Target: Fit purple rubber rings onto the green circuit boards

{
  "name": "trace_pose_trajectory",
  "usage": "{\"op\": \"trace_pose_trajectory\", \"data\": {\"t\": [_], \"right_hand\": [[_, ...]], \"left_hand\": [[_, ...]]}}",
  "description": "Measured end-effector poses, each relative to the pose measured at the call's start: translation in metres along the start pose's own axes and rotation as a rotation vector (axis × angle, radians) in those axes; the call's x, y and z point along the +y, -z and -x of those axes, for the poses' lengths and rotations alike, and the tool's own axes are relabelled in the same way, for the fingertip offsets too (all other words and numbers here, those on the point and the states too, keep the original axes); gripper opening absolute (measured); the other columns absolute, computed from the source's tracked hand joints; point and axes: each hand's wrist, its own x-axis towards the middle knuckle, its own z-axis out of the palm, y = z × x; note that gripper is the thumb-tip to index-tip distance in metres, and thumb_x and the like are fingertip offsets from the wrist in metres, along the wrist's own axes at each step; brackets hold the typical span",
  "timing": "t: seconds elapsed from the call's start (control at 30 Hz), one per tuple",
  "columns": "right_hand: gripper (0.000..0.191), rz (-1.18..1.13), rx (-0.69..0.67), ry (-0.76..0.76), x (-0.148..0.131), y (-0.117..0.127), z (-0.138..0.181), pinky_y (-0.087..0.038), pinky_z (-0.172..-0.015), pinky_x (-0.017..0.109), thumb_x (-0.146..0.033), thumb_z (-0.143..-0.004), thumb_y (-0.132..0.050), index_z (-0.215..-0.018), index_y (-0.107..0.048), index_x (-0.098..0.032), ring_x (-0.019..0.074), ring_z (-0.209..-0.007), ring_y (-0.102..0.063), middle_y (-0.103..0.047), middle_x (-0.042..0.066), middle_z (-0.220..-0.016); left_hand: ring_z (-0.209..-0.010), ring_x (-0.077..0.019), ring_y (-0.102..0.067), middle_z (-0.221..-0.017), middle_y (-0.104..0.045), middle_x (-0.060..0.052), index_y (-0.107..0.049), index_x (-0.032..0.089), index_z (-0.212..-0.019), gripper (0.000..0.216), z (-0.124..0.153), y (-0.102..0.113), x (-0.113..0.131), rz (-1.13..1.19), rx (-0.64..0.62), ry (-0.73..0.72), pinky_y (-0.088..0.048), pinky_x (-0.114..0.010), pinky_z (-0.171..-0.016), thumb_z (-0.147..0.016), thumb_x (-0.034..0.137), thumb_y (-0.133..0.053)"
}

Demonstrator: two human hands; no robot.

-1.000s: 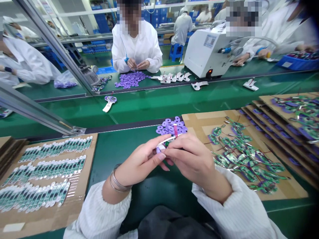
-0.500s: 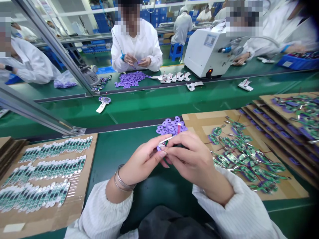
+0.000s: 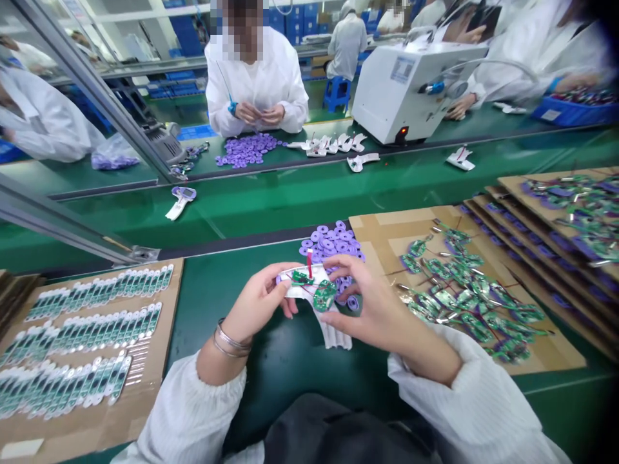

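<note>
Between my hands is a white gun-shaped plastic housing (image 3: pixel 333 334), its handle pointing down toward me. Two small green circuit boards (image 3: pixel 325 295) joined by wires lie in its open side, and a red wire with a white plug sticks up from it. My left hand (image 3: pixel 256 299) pinches the housing's left end between thumb and fingers. My right hand (image 3: pixel 374 303) is curved around the right end, thumb at the top of the handle and fingers at the upper edge. Just behind is a heap of purple rings (image 3: pixel 329 238), partly hidden by my right hand.
At left, cardboard (image 3: pixel 167 335) carries rows of narrow green-and-white boards (image 3: pixel 97 328). Cardboard at right (image 3: pixel 382 235) holds wired circuit boards (image 3: pixel 464 296), beside stacked cardboard layers (image 3: pixel 522 258). Beyond a green conveyor (image 3: pixel 271 200) with white housings, a co-worker (image 3: pixel 256 77) sits near a white machine (image 3: pixel 401 90).
The housing has been turned so its open side with the boards faces me. My hands have moved apart, the left one leftward. The view has shifted slightly, and housings on the conveyor appear further left.
</note>
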Motion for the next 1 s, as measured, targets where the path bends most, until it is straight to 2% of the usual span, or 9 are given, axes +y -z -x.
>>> {"op": "trace_pose_trajectory", "data": {"t": [0.17, 0.3, 0.4, 0.47, 0.53, 0.6, 0.77, 0.87, 1.0], "right_hand": [[0.035, 0.132, -0.043, -0.074, 0.028, -0.02, 0.012, -0.052, -0.071, 0.033, -0.024, -0.081, -0.067, -0.114, -0.057, -0.019, 0.0194, -0.09, -0.06, -0.061, 0.007, -0.104], [0.039, -0.084, -0.041, -0.158, 0.044, -0.051, -0.005, -0.049, -0.063, 0.028, -0.024, -0.081, -0.067, -0.118, -0.059, -0.017, 0.0125, -0.068, -0.056, -0.064, 0.002, -0.087], [0.02, -0.228, -0.007, -0.198, 0.049, -0.066, -0.017, -0.047, -0.061, 0.025, -0.022, -0.08, -0.065, -0.1, -0.065, -0.016, 0.0107, -0.062, -0.054, -0.062, -0.001, -0.074], [0.023, -0.267, 0.076, -0.222, 0.052, -0.07, -0.021, -0.048, -0.063, 0.026, -0.021, -0.079, -0.065, -0.101, -0.061, -0.015, 0.0108, -0.063, -0.056, -0.062, -0.001, -0.076], [0.037, -0.269, 0.161, -0.27, 0.055, -0.072, -0.022, -0.049, -0.064, 0.027, -0.023, -0.077, -0.068, -0.111, -0.055, -0.015, 0.0109, -0.063, -0.057, -0.065, 0.002, -0.083], [0.042, -0.299, 0.144, -0.307, 0.057, -0.074, -0.023, -0.05, -0.065, 0.028, -0.023, -0.075, -0.069, -0.114, -0.055, -0.014, 0.0107, -0.063, -0.058, -0.066, 0.004, -0.087], [0.011, -0.455, -0.027, -0.186, 0.051, -0.07, -0.022, -0.05, -0.065, 0.026, -0.025, -0.08, -0.064, -0.086, -0.065, -0.015, 0.0132, -0.072, -0.062, -0.068, 0.004, -0.081], [0.01, -0.521, -0.075, -0.12, 0.044, -0.065, -0.017, -0.049, -0.061, 0.024, -0.026, -0.083, -0.063, -0.084, -0.063, -0.016, 0.0132, -0.073, -0.064, -0.07, 0.005, -0.089], [0.008, -0.345, 0.043, -0.025, 0.038, -0.062, -0.011, -0.045, -0.057, 0.022, -0.023, -0.084, -0.066, -0.079, -0.066, -0.017, 0.0111, -0.065, -0.059, -0.069, 0.002, -0.08]], "left_hand": [[-0.043, -0.012, -0.051, -0.055, -0.055, 0.002, -0.056, 0.009, -0.118, 0.036, 0.004, 0.015, -0.053, -0.34, -0.109, 0.163, -0.043, -0.023, -0.042, -0.094, 0.032, -0.041], [-0.082, -0.0214, -0.062, -0.099, -0.064, -0.012, -0.064, 0.014, -0.11, 0.029, 0.009, 0.011, -0.051, -0.946, -0.01, -0.153, -0.051, -0.038, -0.077, -0.092, 0.024, -0.044], [-0.098, -0.0285, -0.056, -0.105, -0.061, -0.014, -0.066, 0.014, -0.103, 0.023, 0.019, 0.003, -0.037, -1.206, 0.167, -0.297, -0.045, -0.047, -0.089, -0.089, 0.024, -0.05], [-0.095, -0.0267, -0.056, -0.1, -0.062, -0.011, -0.064, 0.016, -0.1, 0.019, 0.028, -0.004, -0.033, -1.143, 0.13, -0.344, -0.046, -0.044, -0.088, -0.087, 0.026, -0.055], [-0.096, -0.025, -0.057, -0.101, -0.063, -0.009, -0.062, 0.018, -0.104, 0.022, 0.035, -0.009, -0.036, -1.035, -0.008, -0.354, -0.047, -0.042, -0.089, -0.084, 0.026, -0.062], [-0.097, -0.0242, -0.058, -0.103, -0.063, -0.009, -0.063, 0.019, -0.107, 0.024, 0.037, -0.013, -0.044, -0.969, -0.088, -0.345, -0.048, -0.041, -0.089, -0.083, 0.025, -0.064], [-0.094, -0.0211, -0.062, -0.099, -0.068, -0.008, -0.069, 0.02, -0.1, 0.015, 0.031, -0.009, -0.056, -0.694, -0.002, -0.265, -0.05, -0.036, -0.086, -0.089, 0.025, -0.058], [-0.071, -0.016, -0.064, -0.087, -0.069, -0.007, -0.068, 0.017, -0.103, 0.021, 0.032, -0.005, -0.055, -0.32, 0.091, -0.097, -0.053, -0.028, -0.065, -0.091, 0.03, -0.057], [-0.063, -0.0126, -0.063, -0.08, -0.067, -0.004, -0.066, 0.016, -0.102, 0.03, 0.034, -0.009, -0.055, 0.151, 0.178, 0.036, -0.054, -0.025, -0.061, -0.083, 0.038, -0.068]]}}
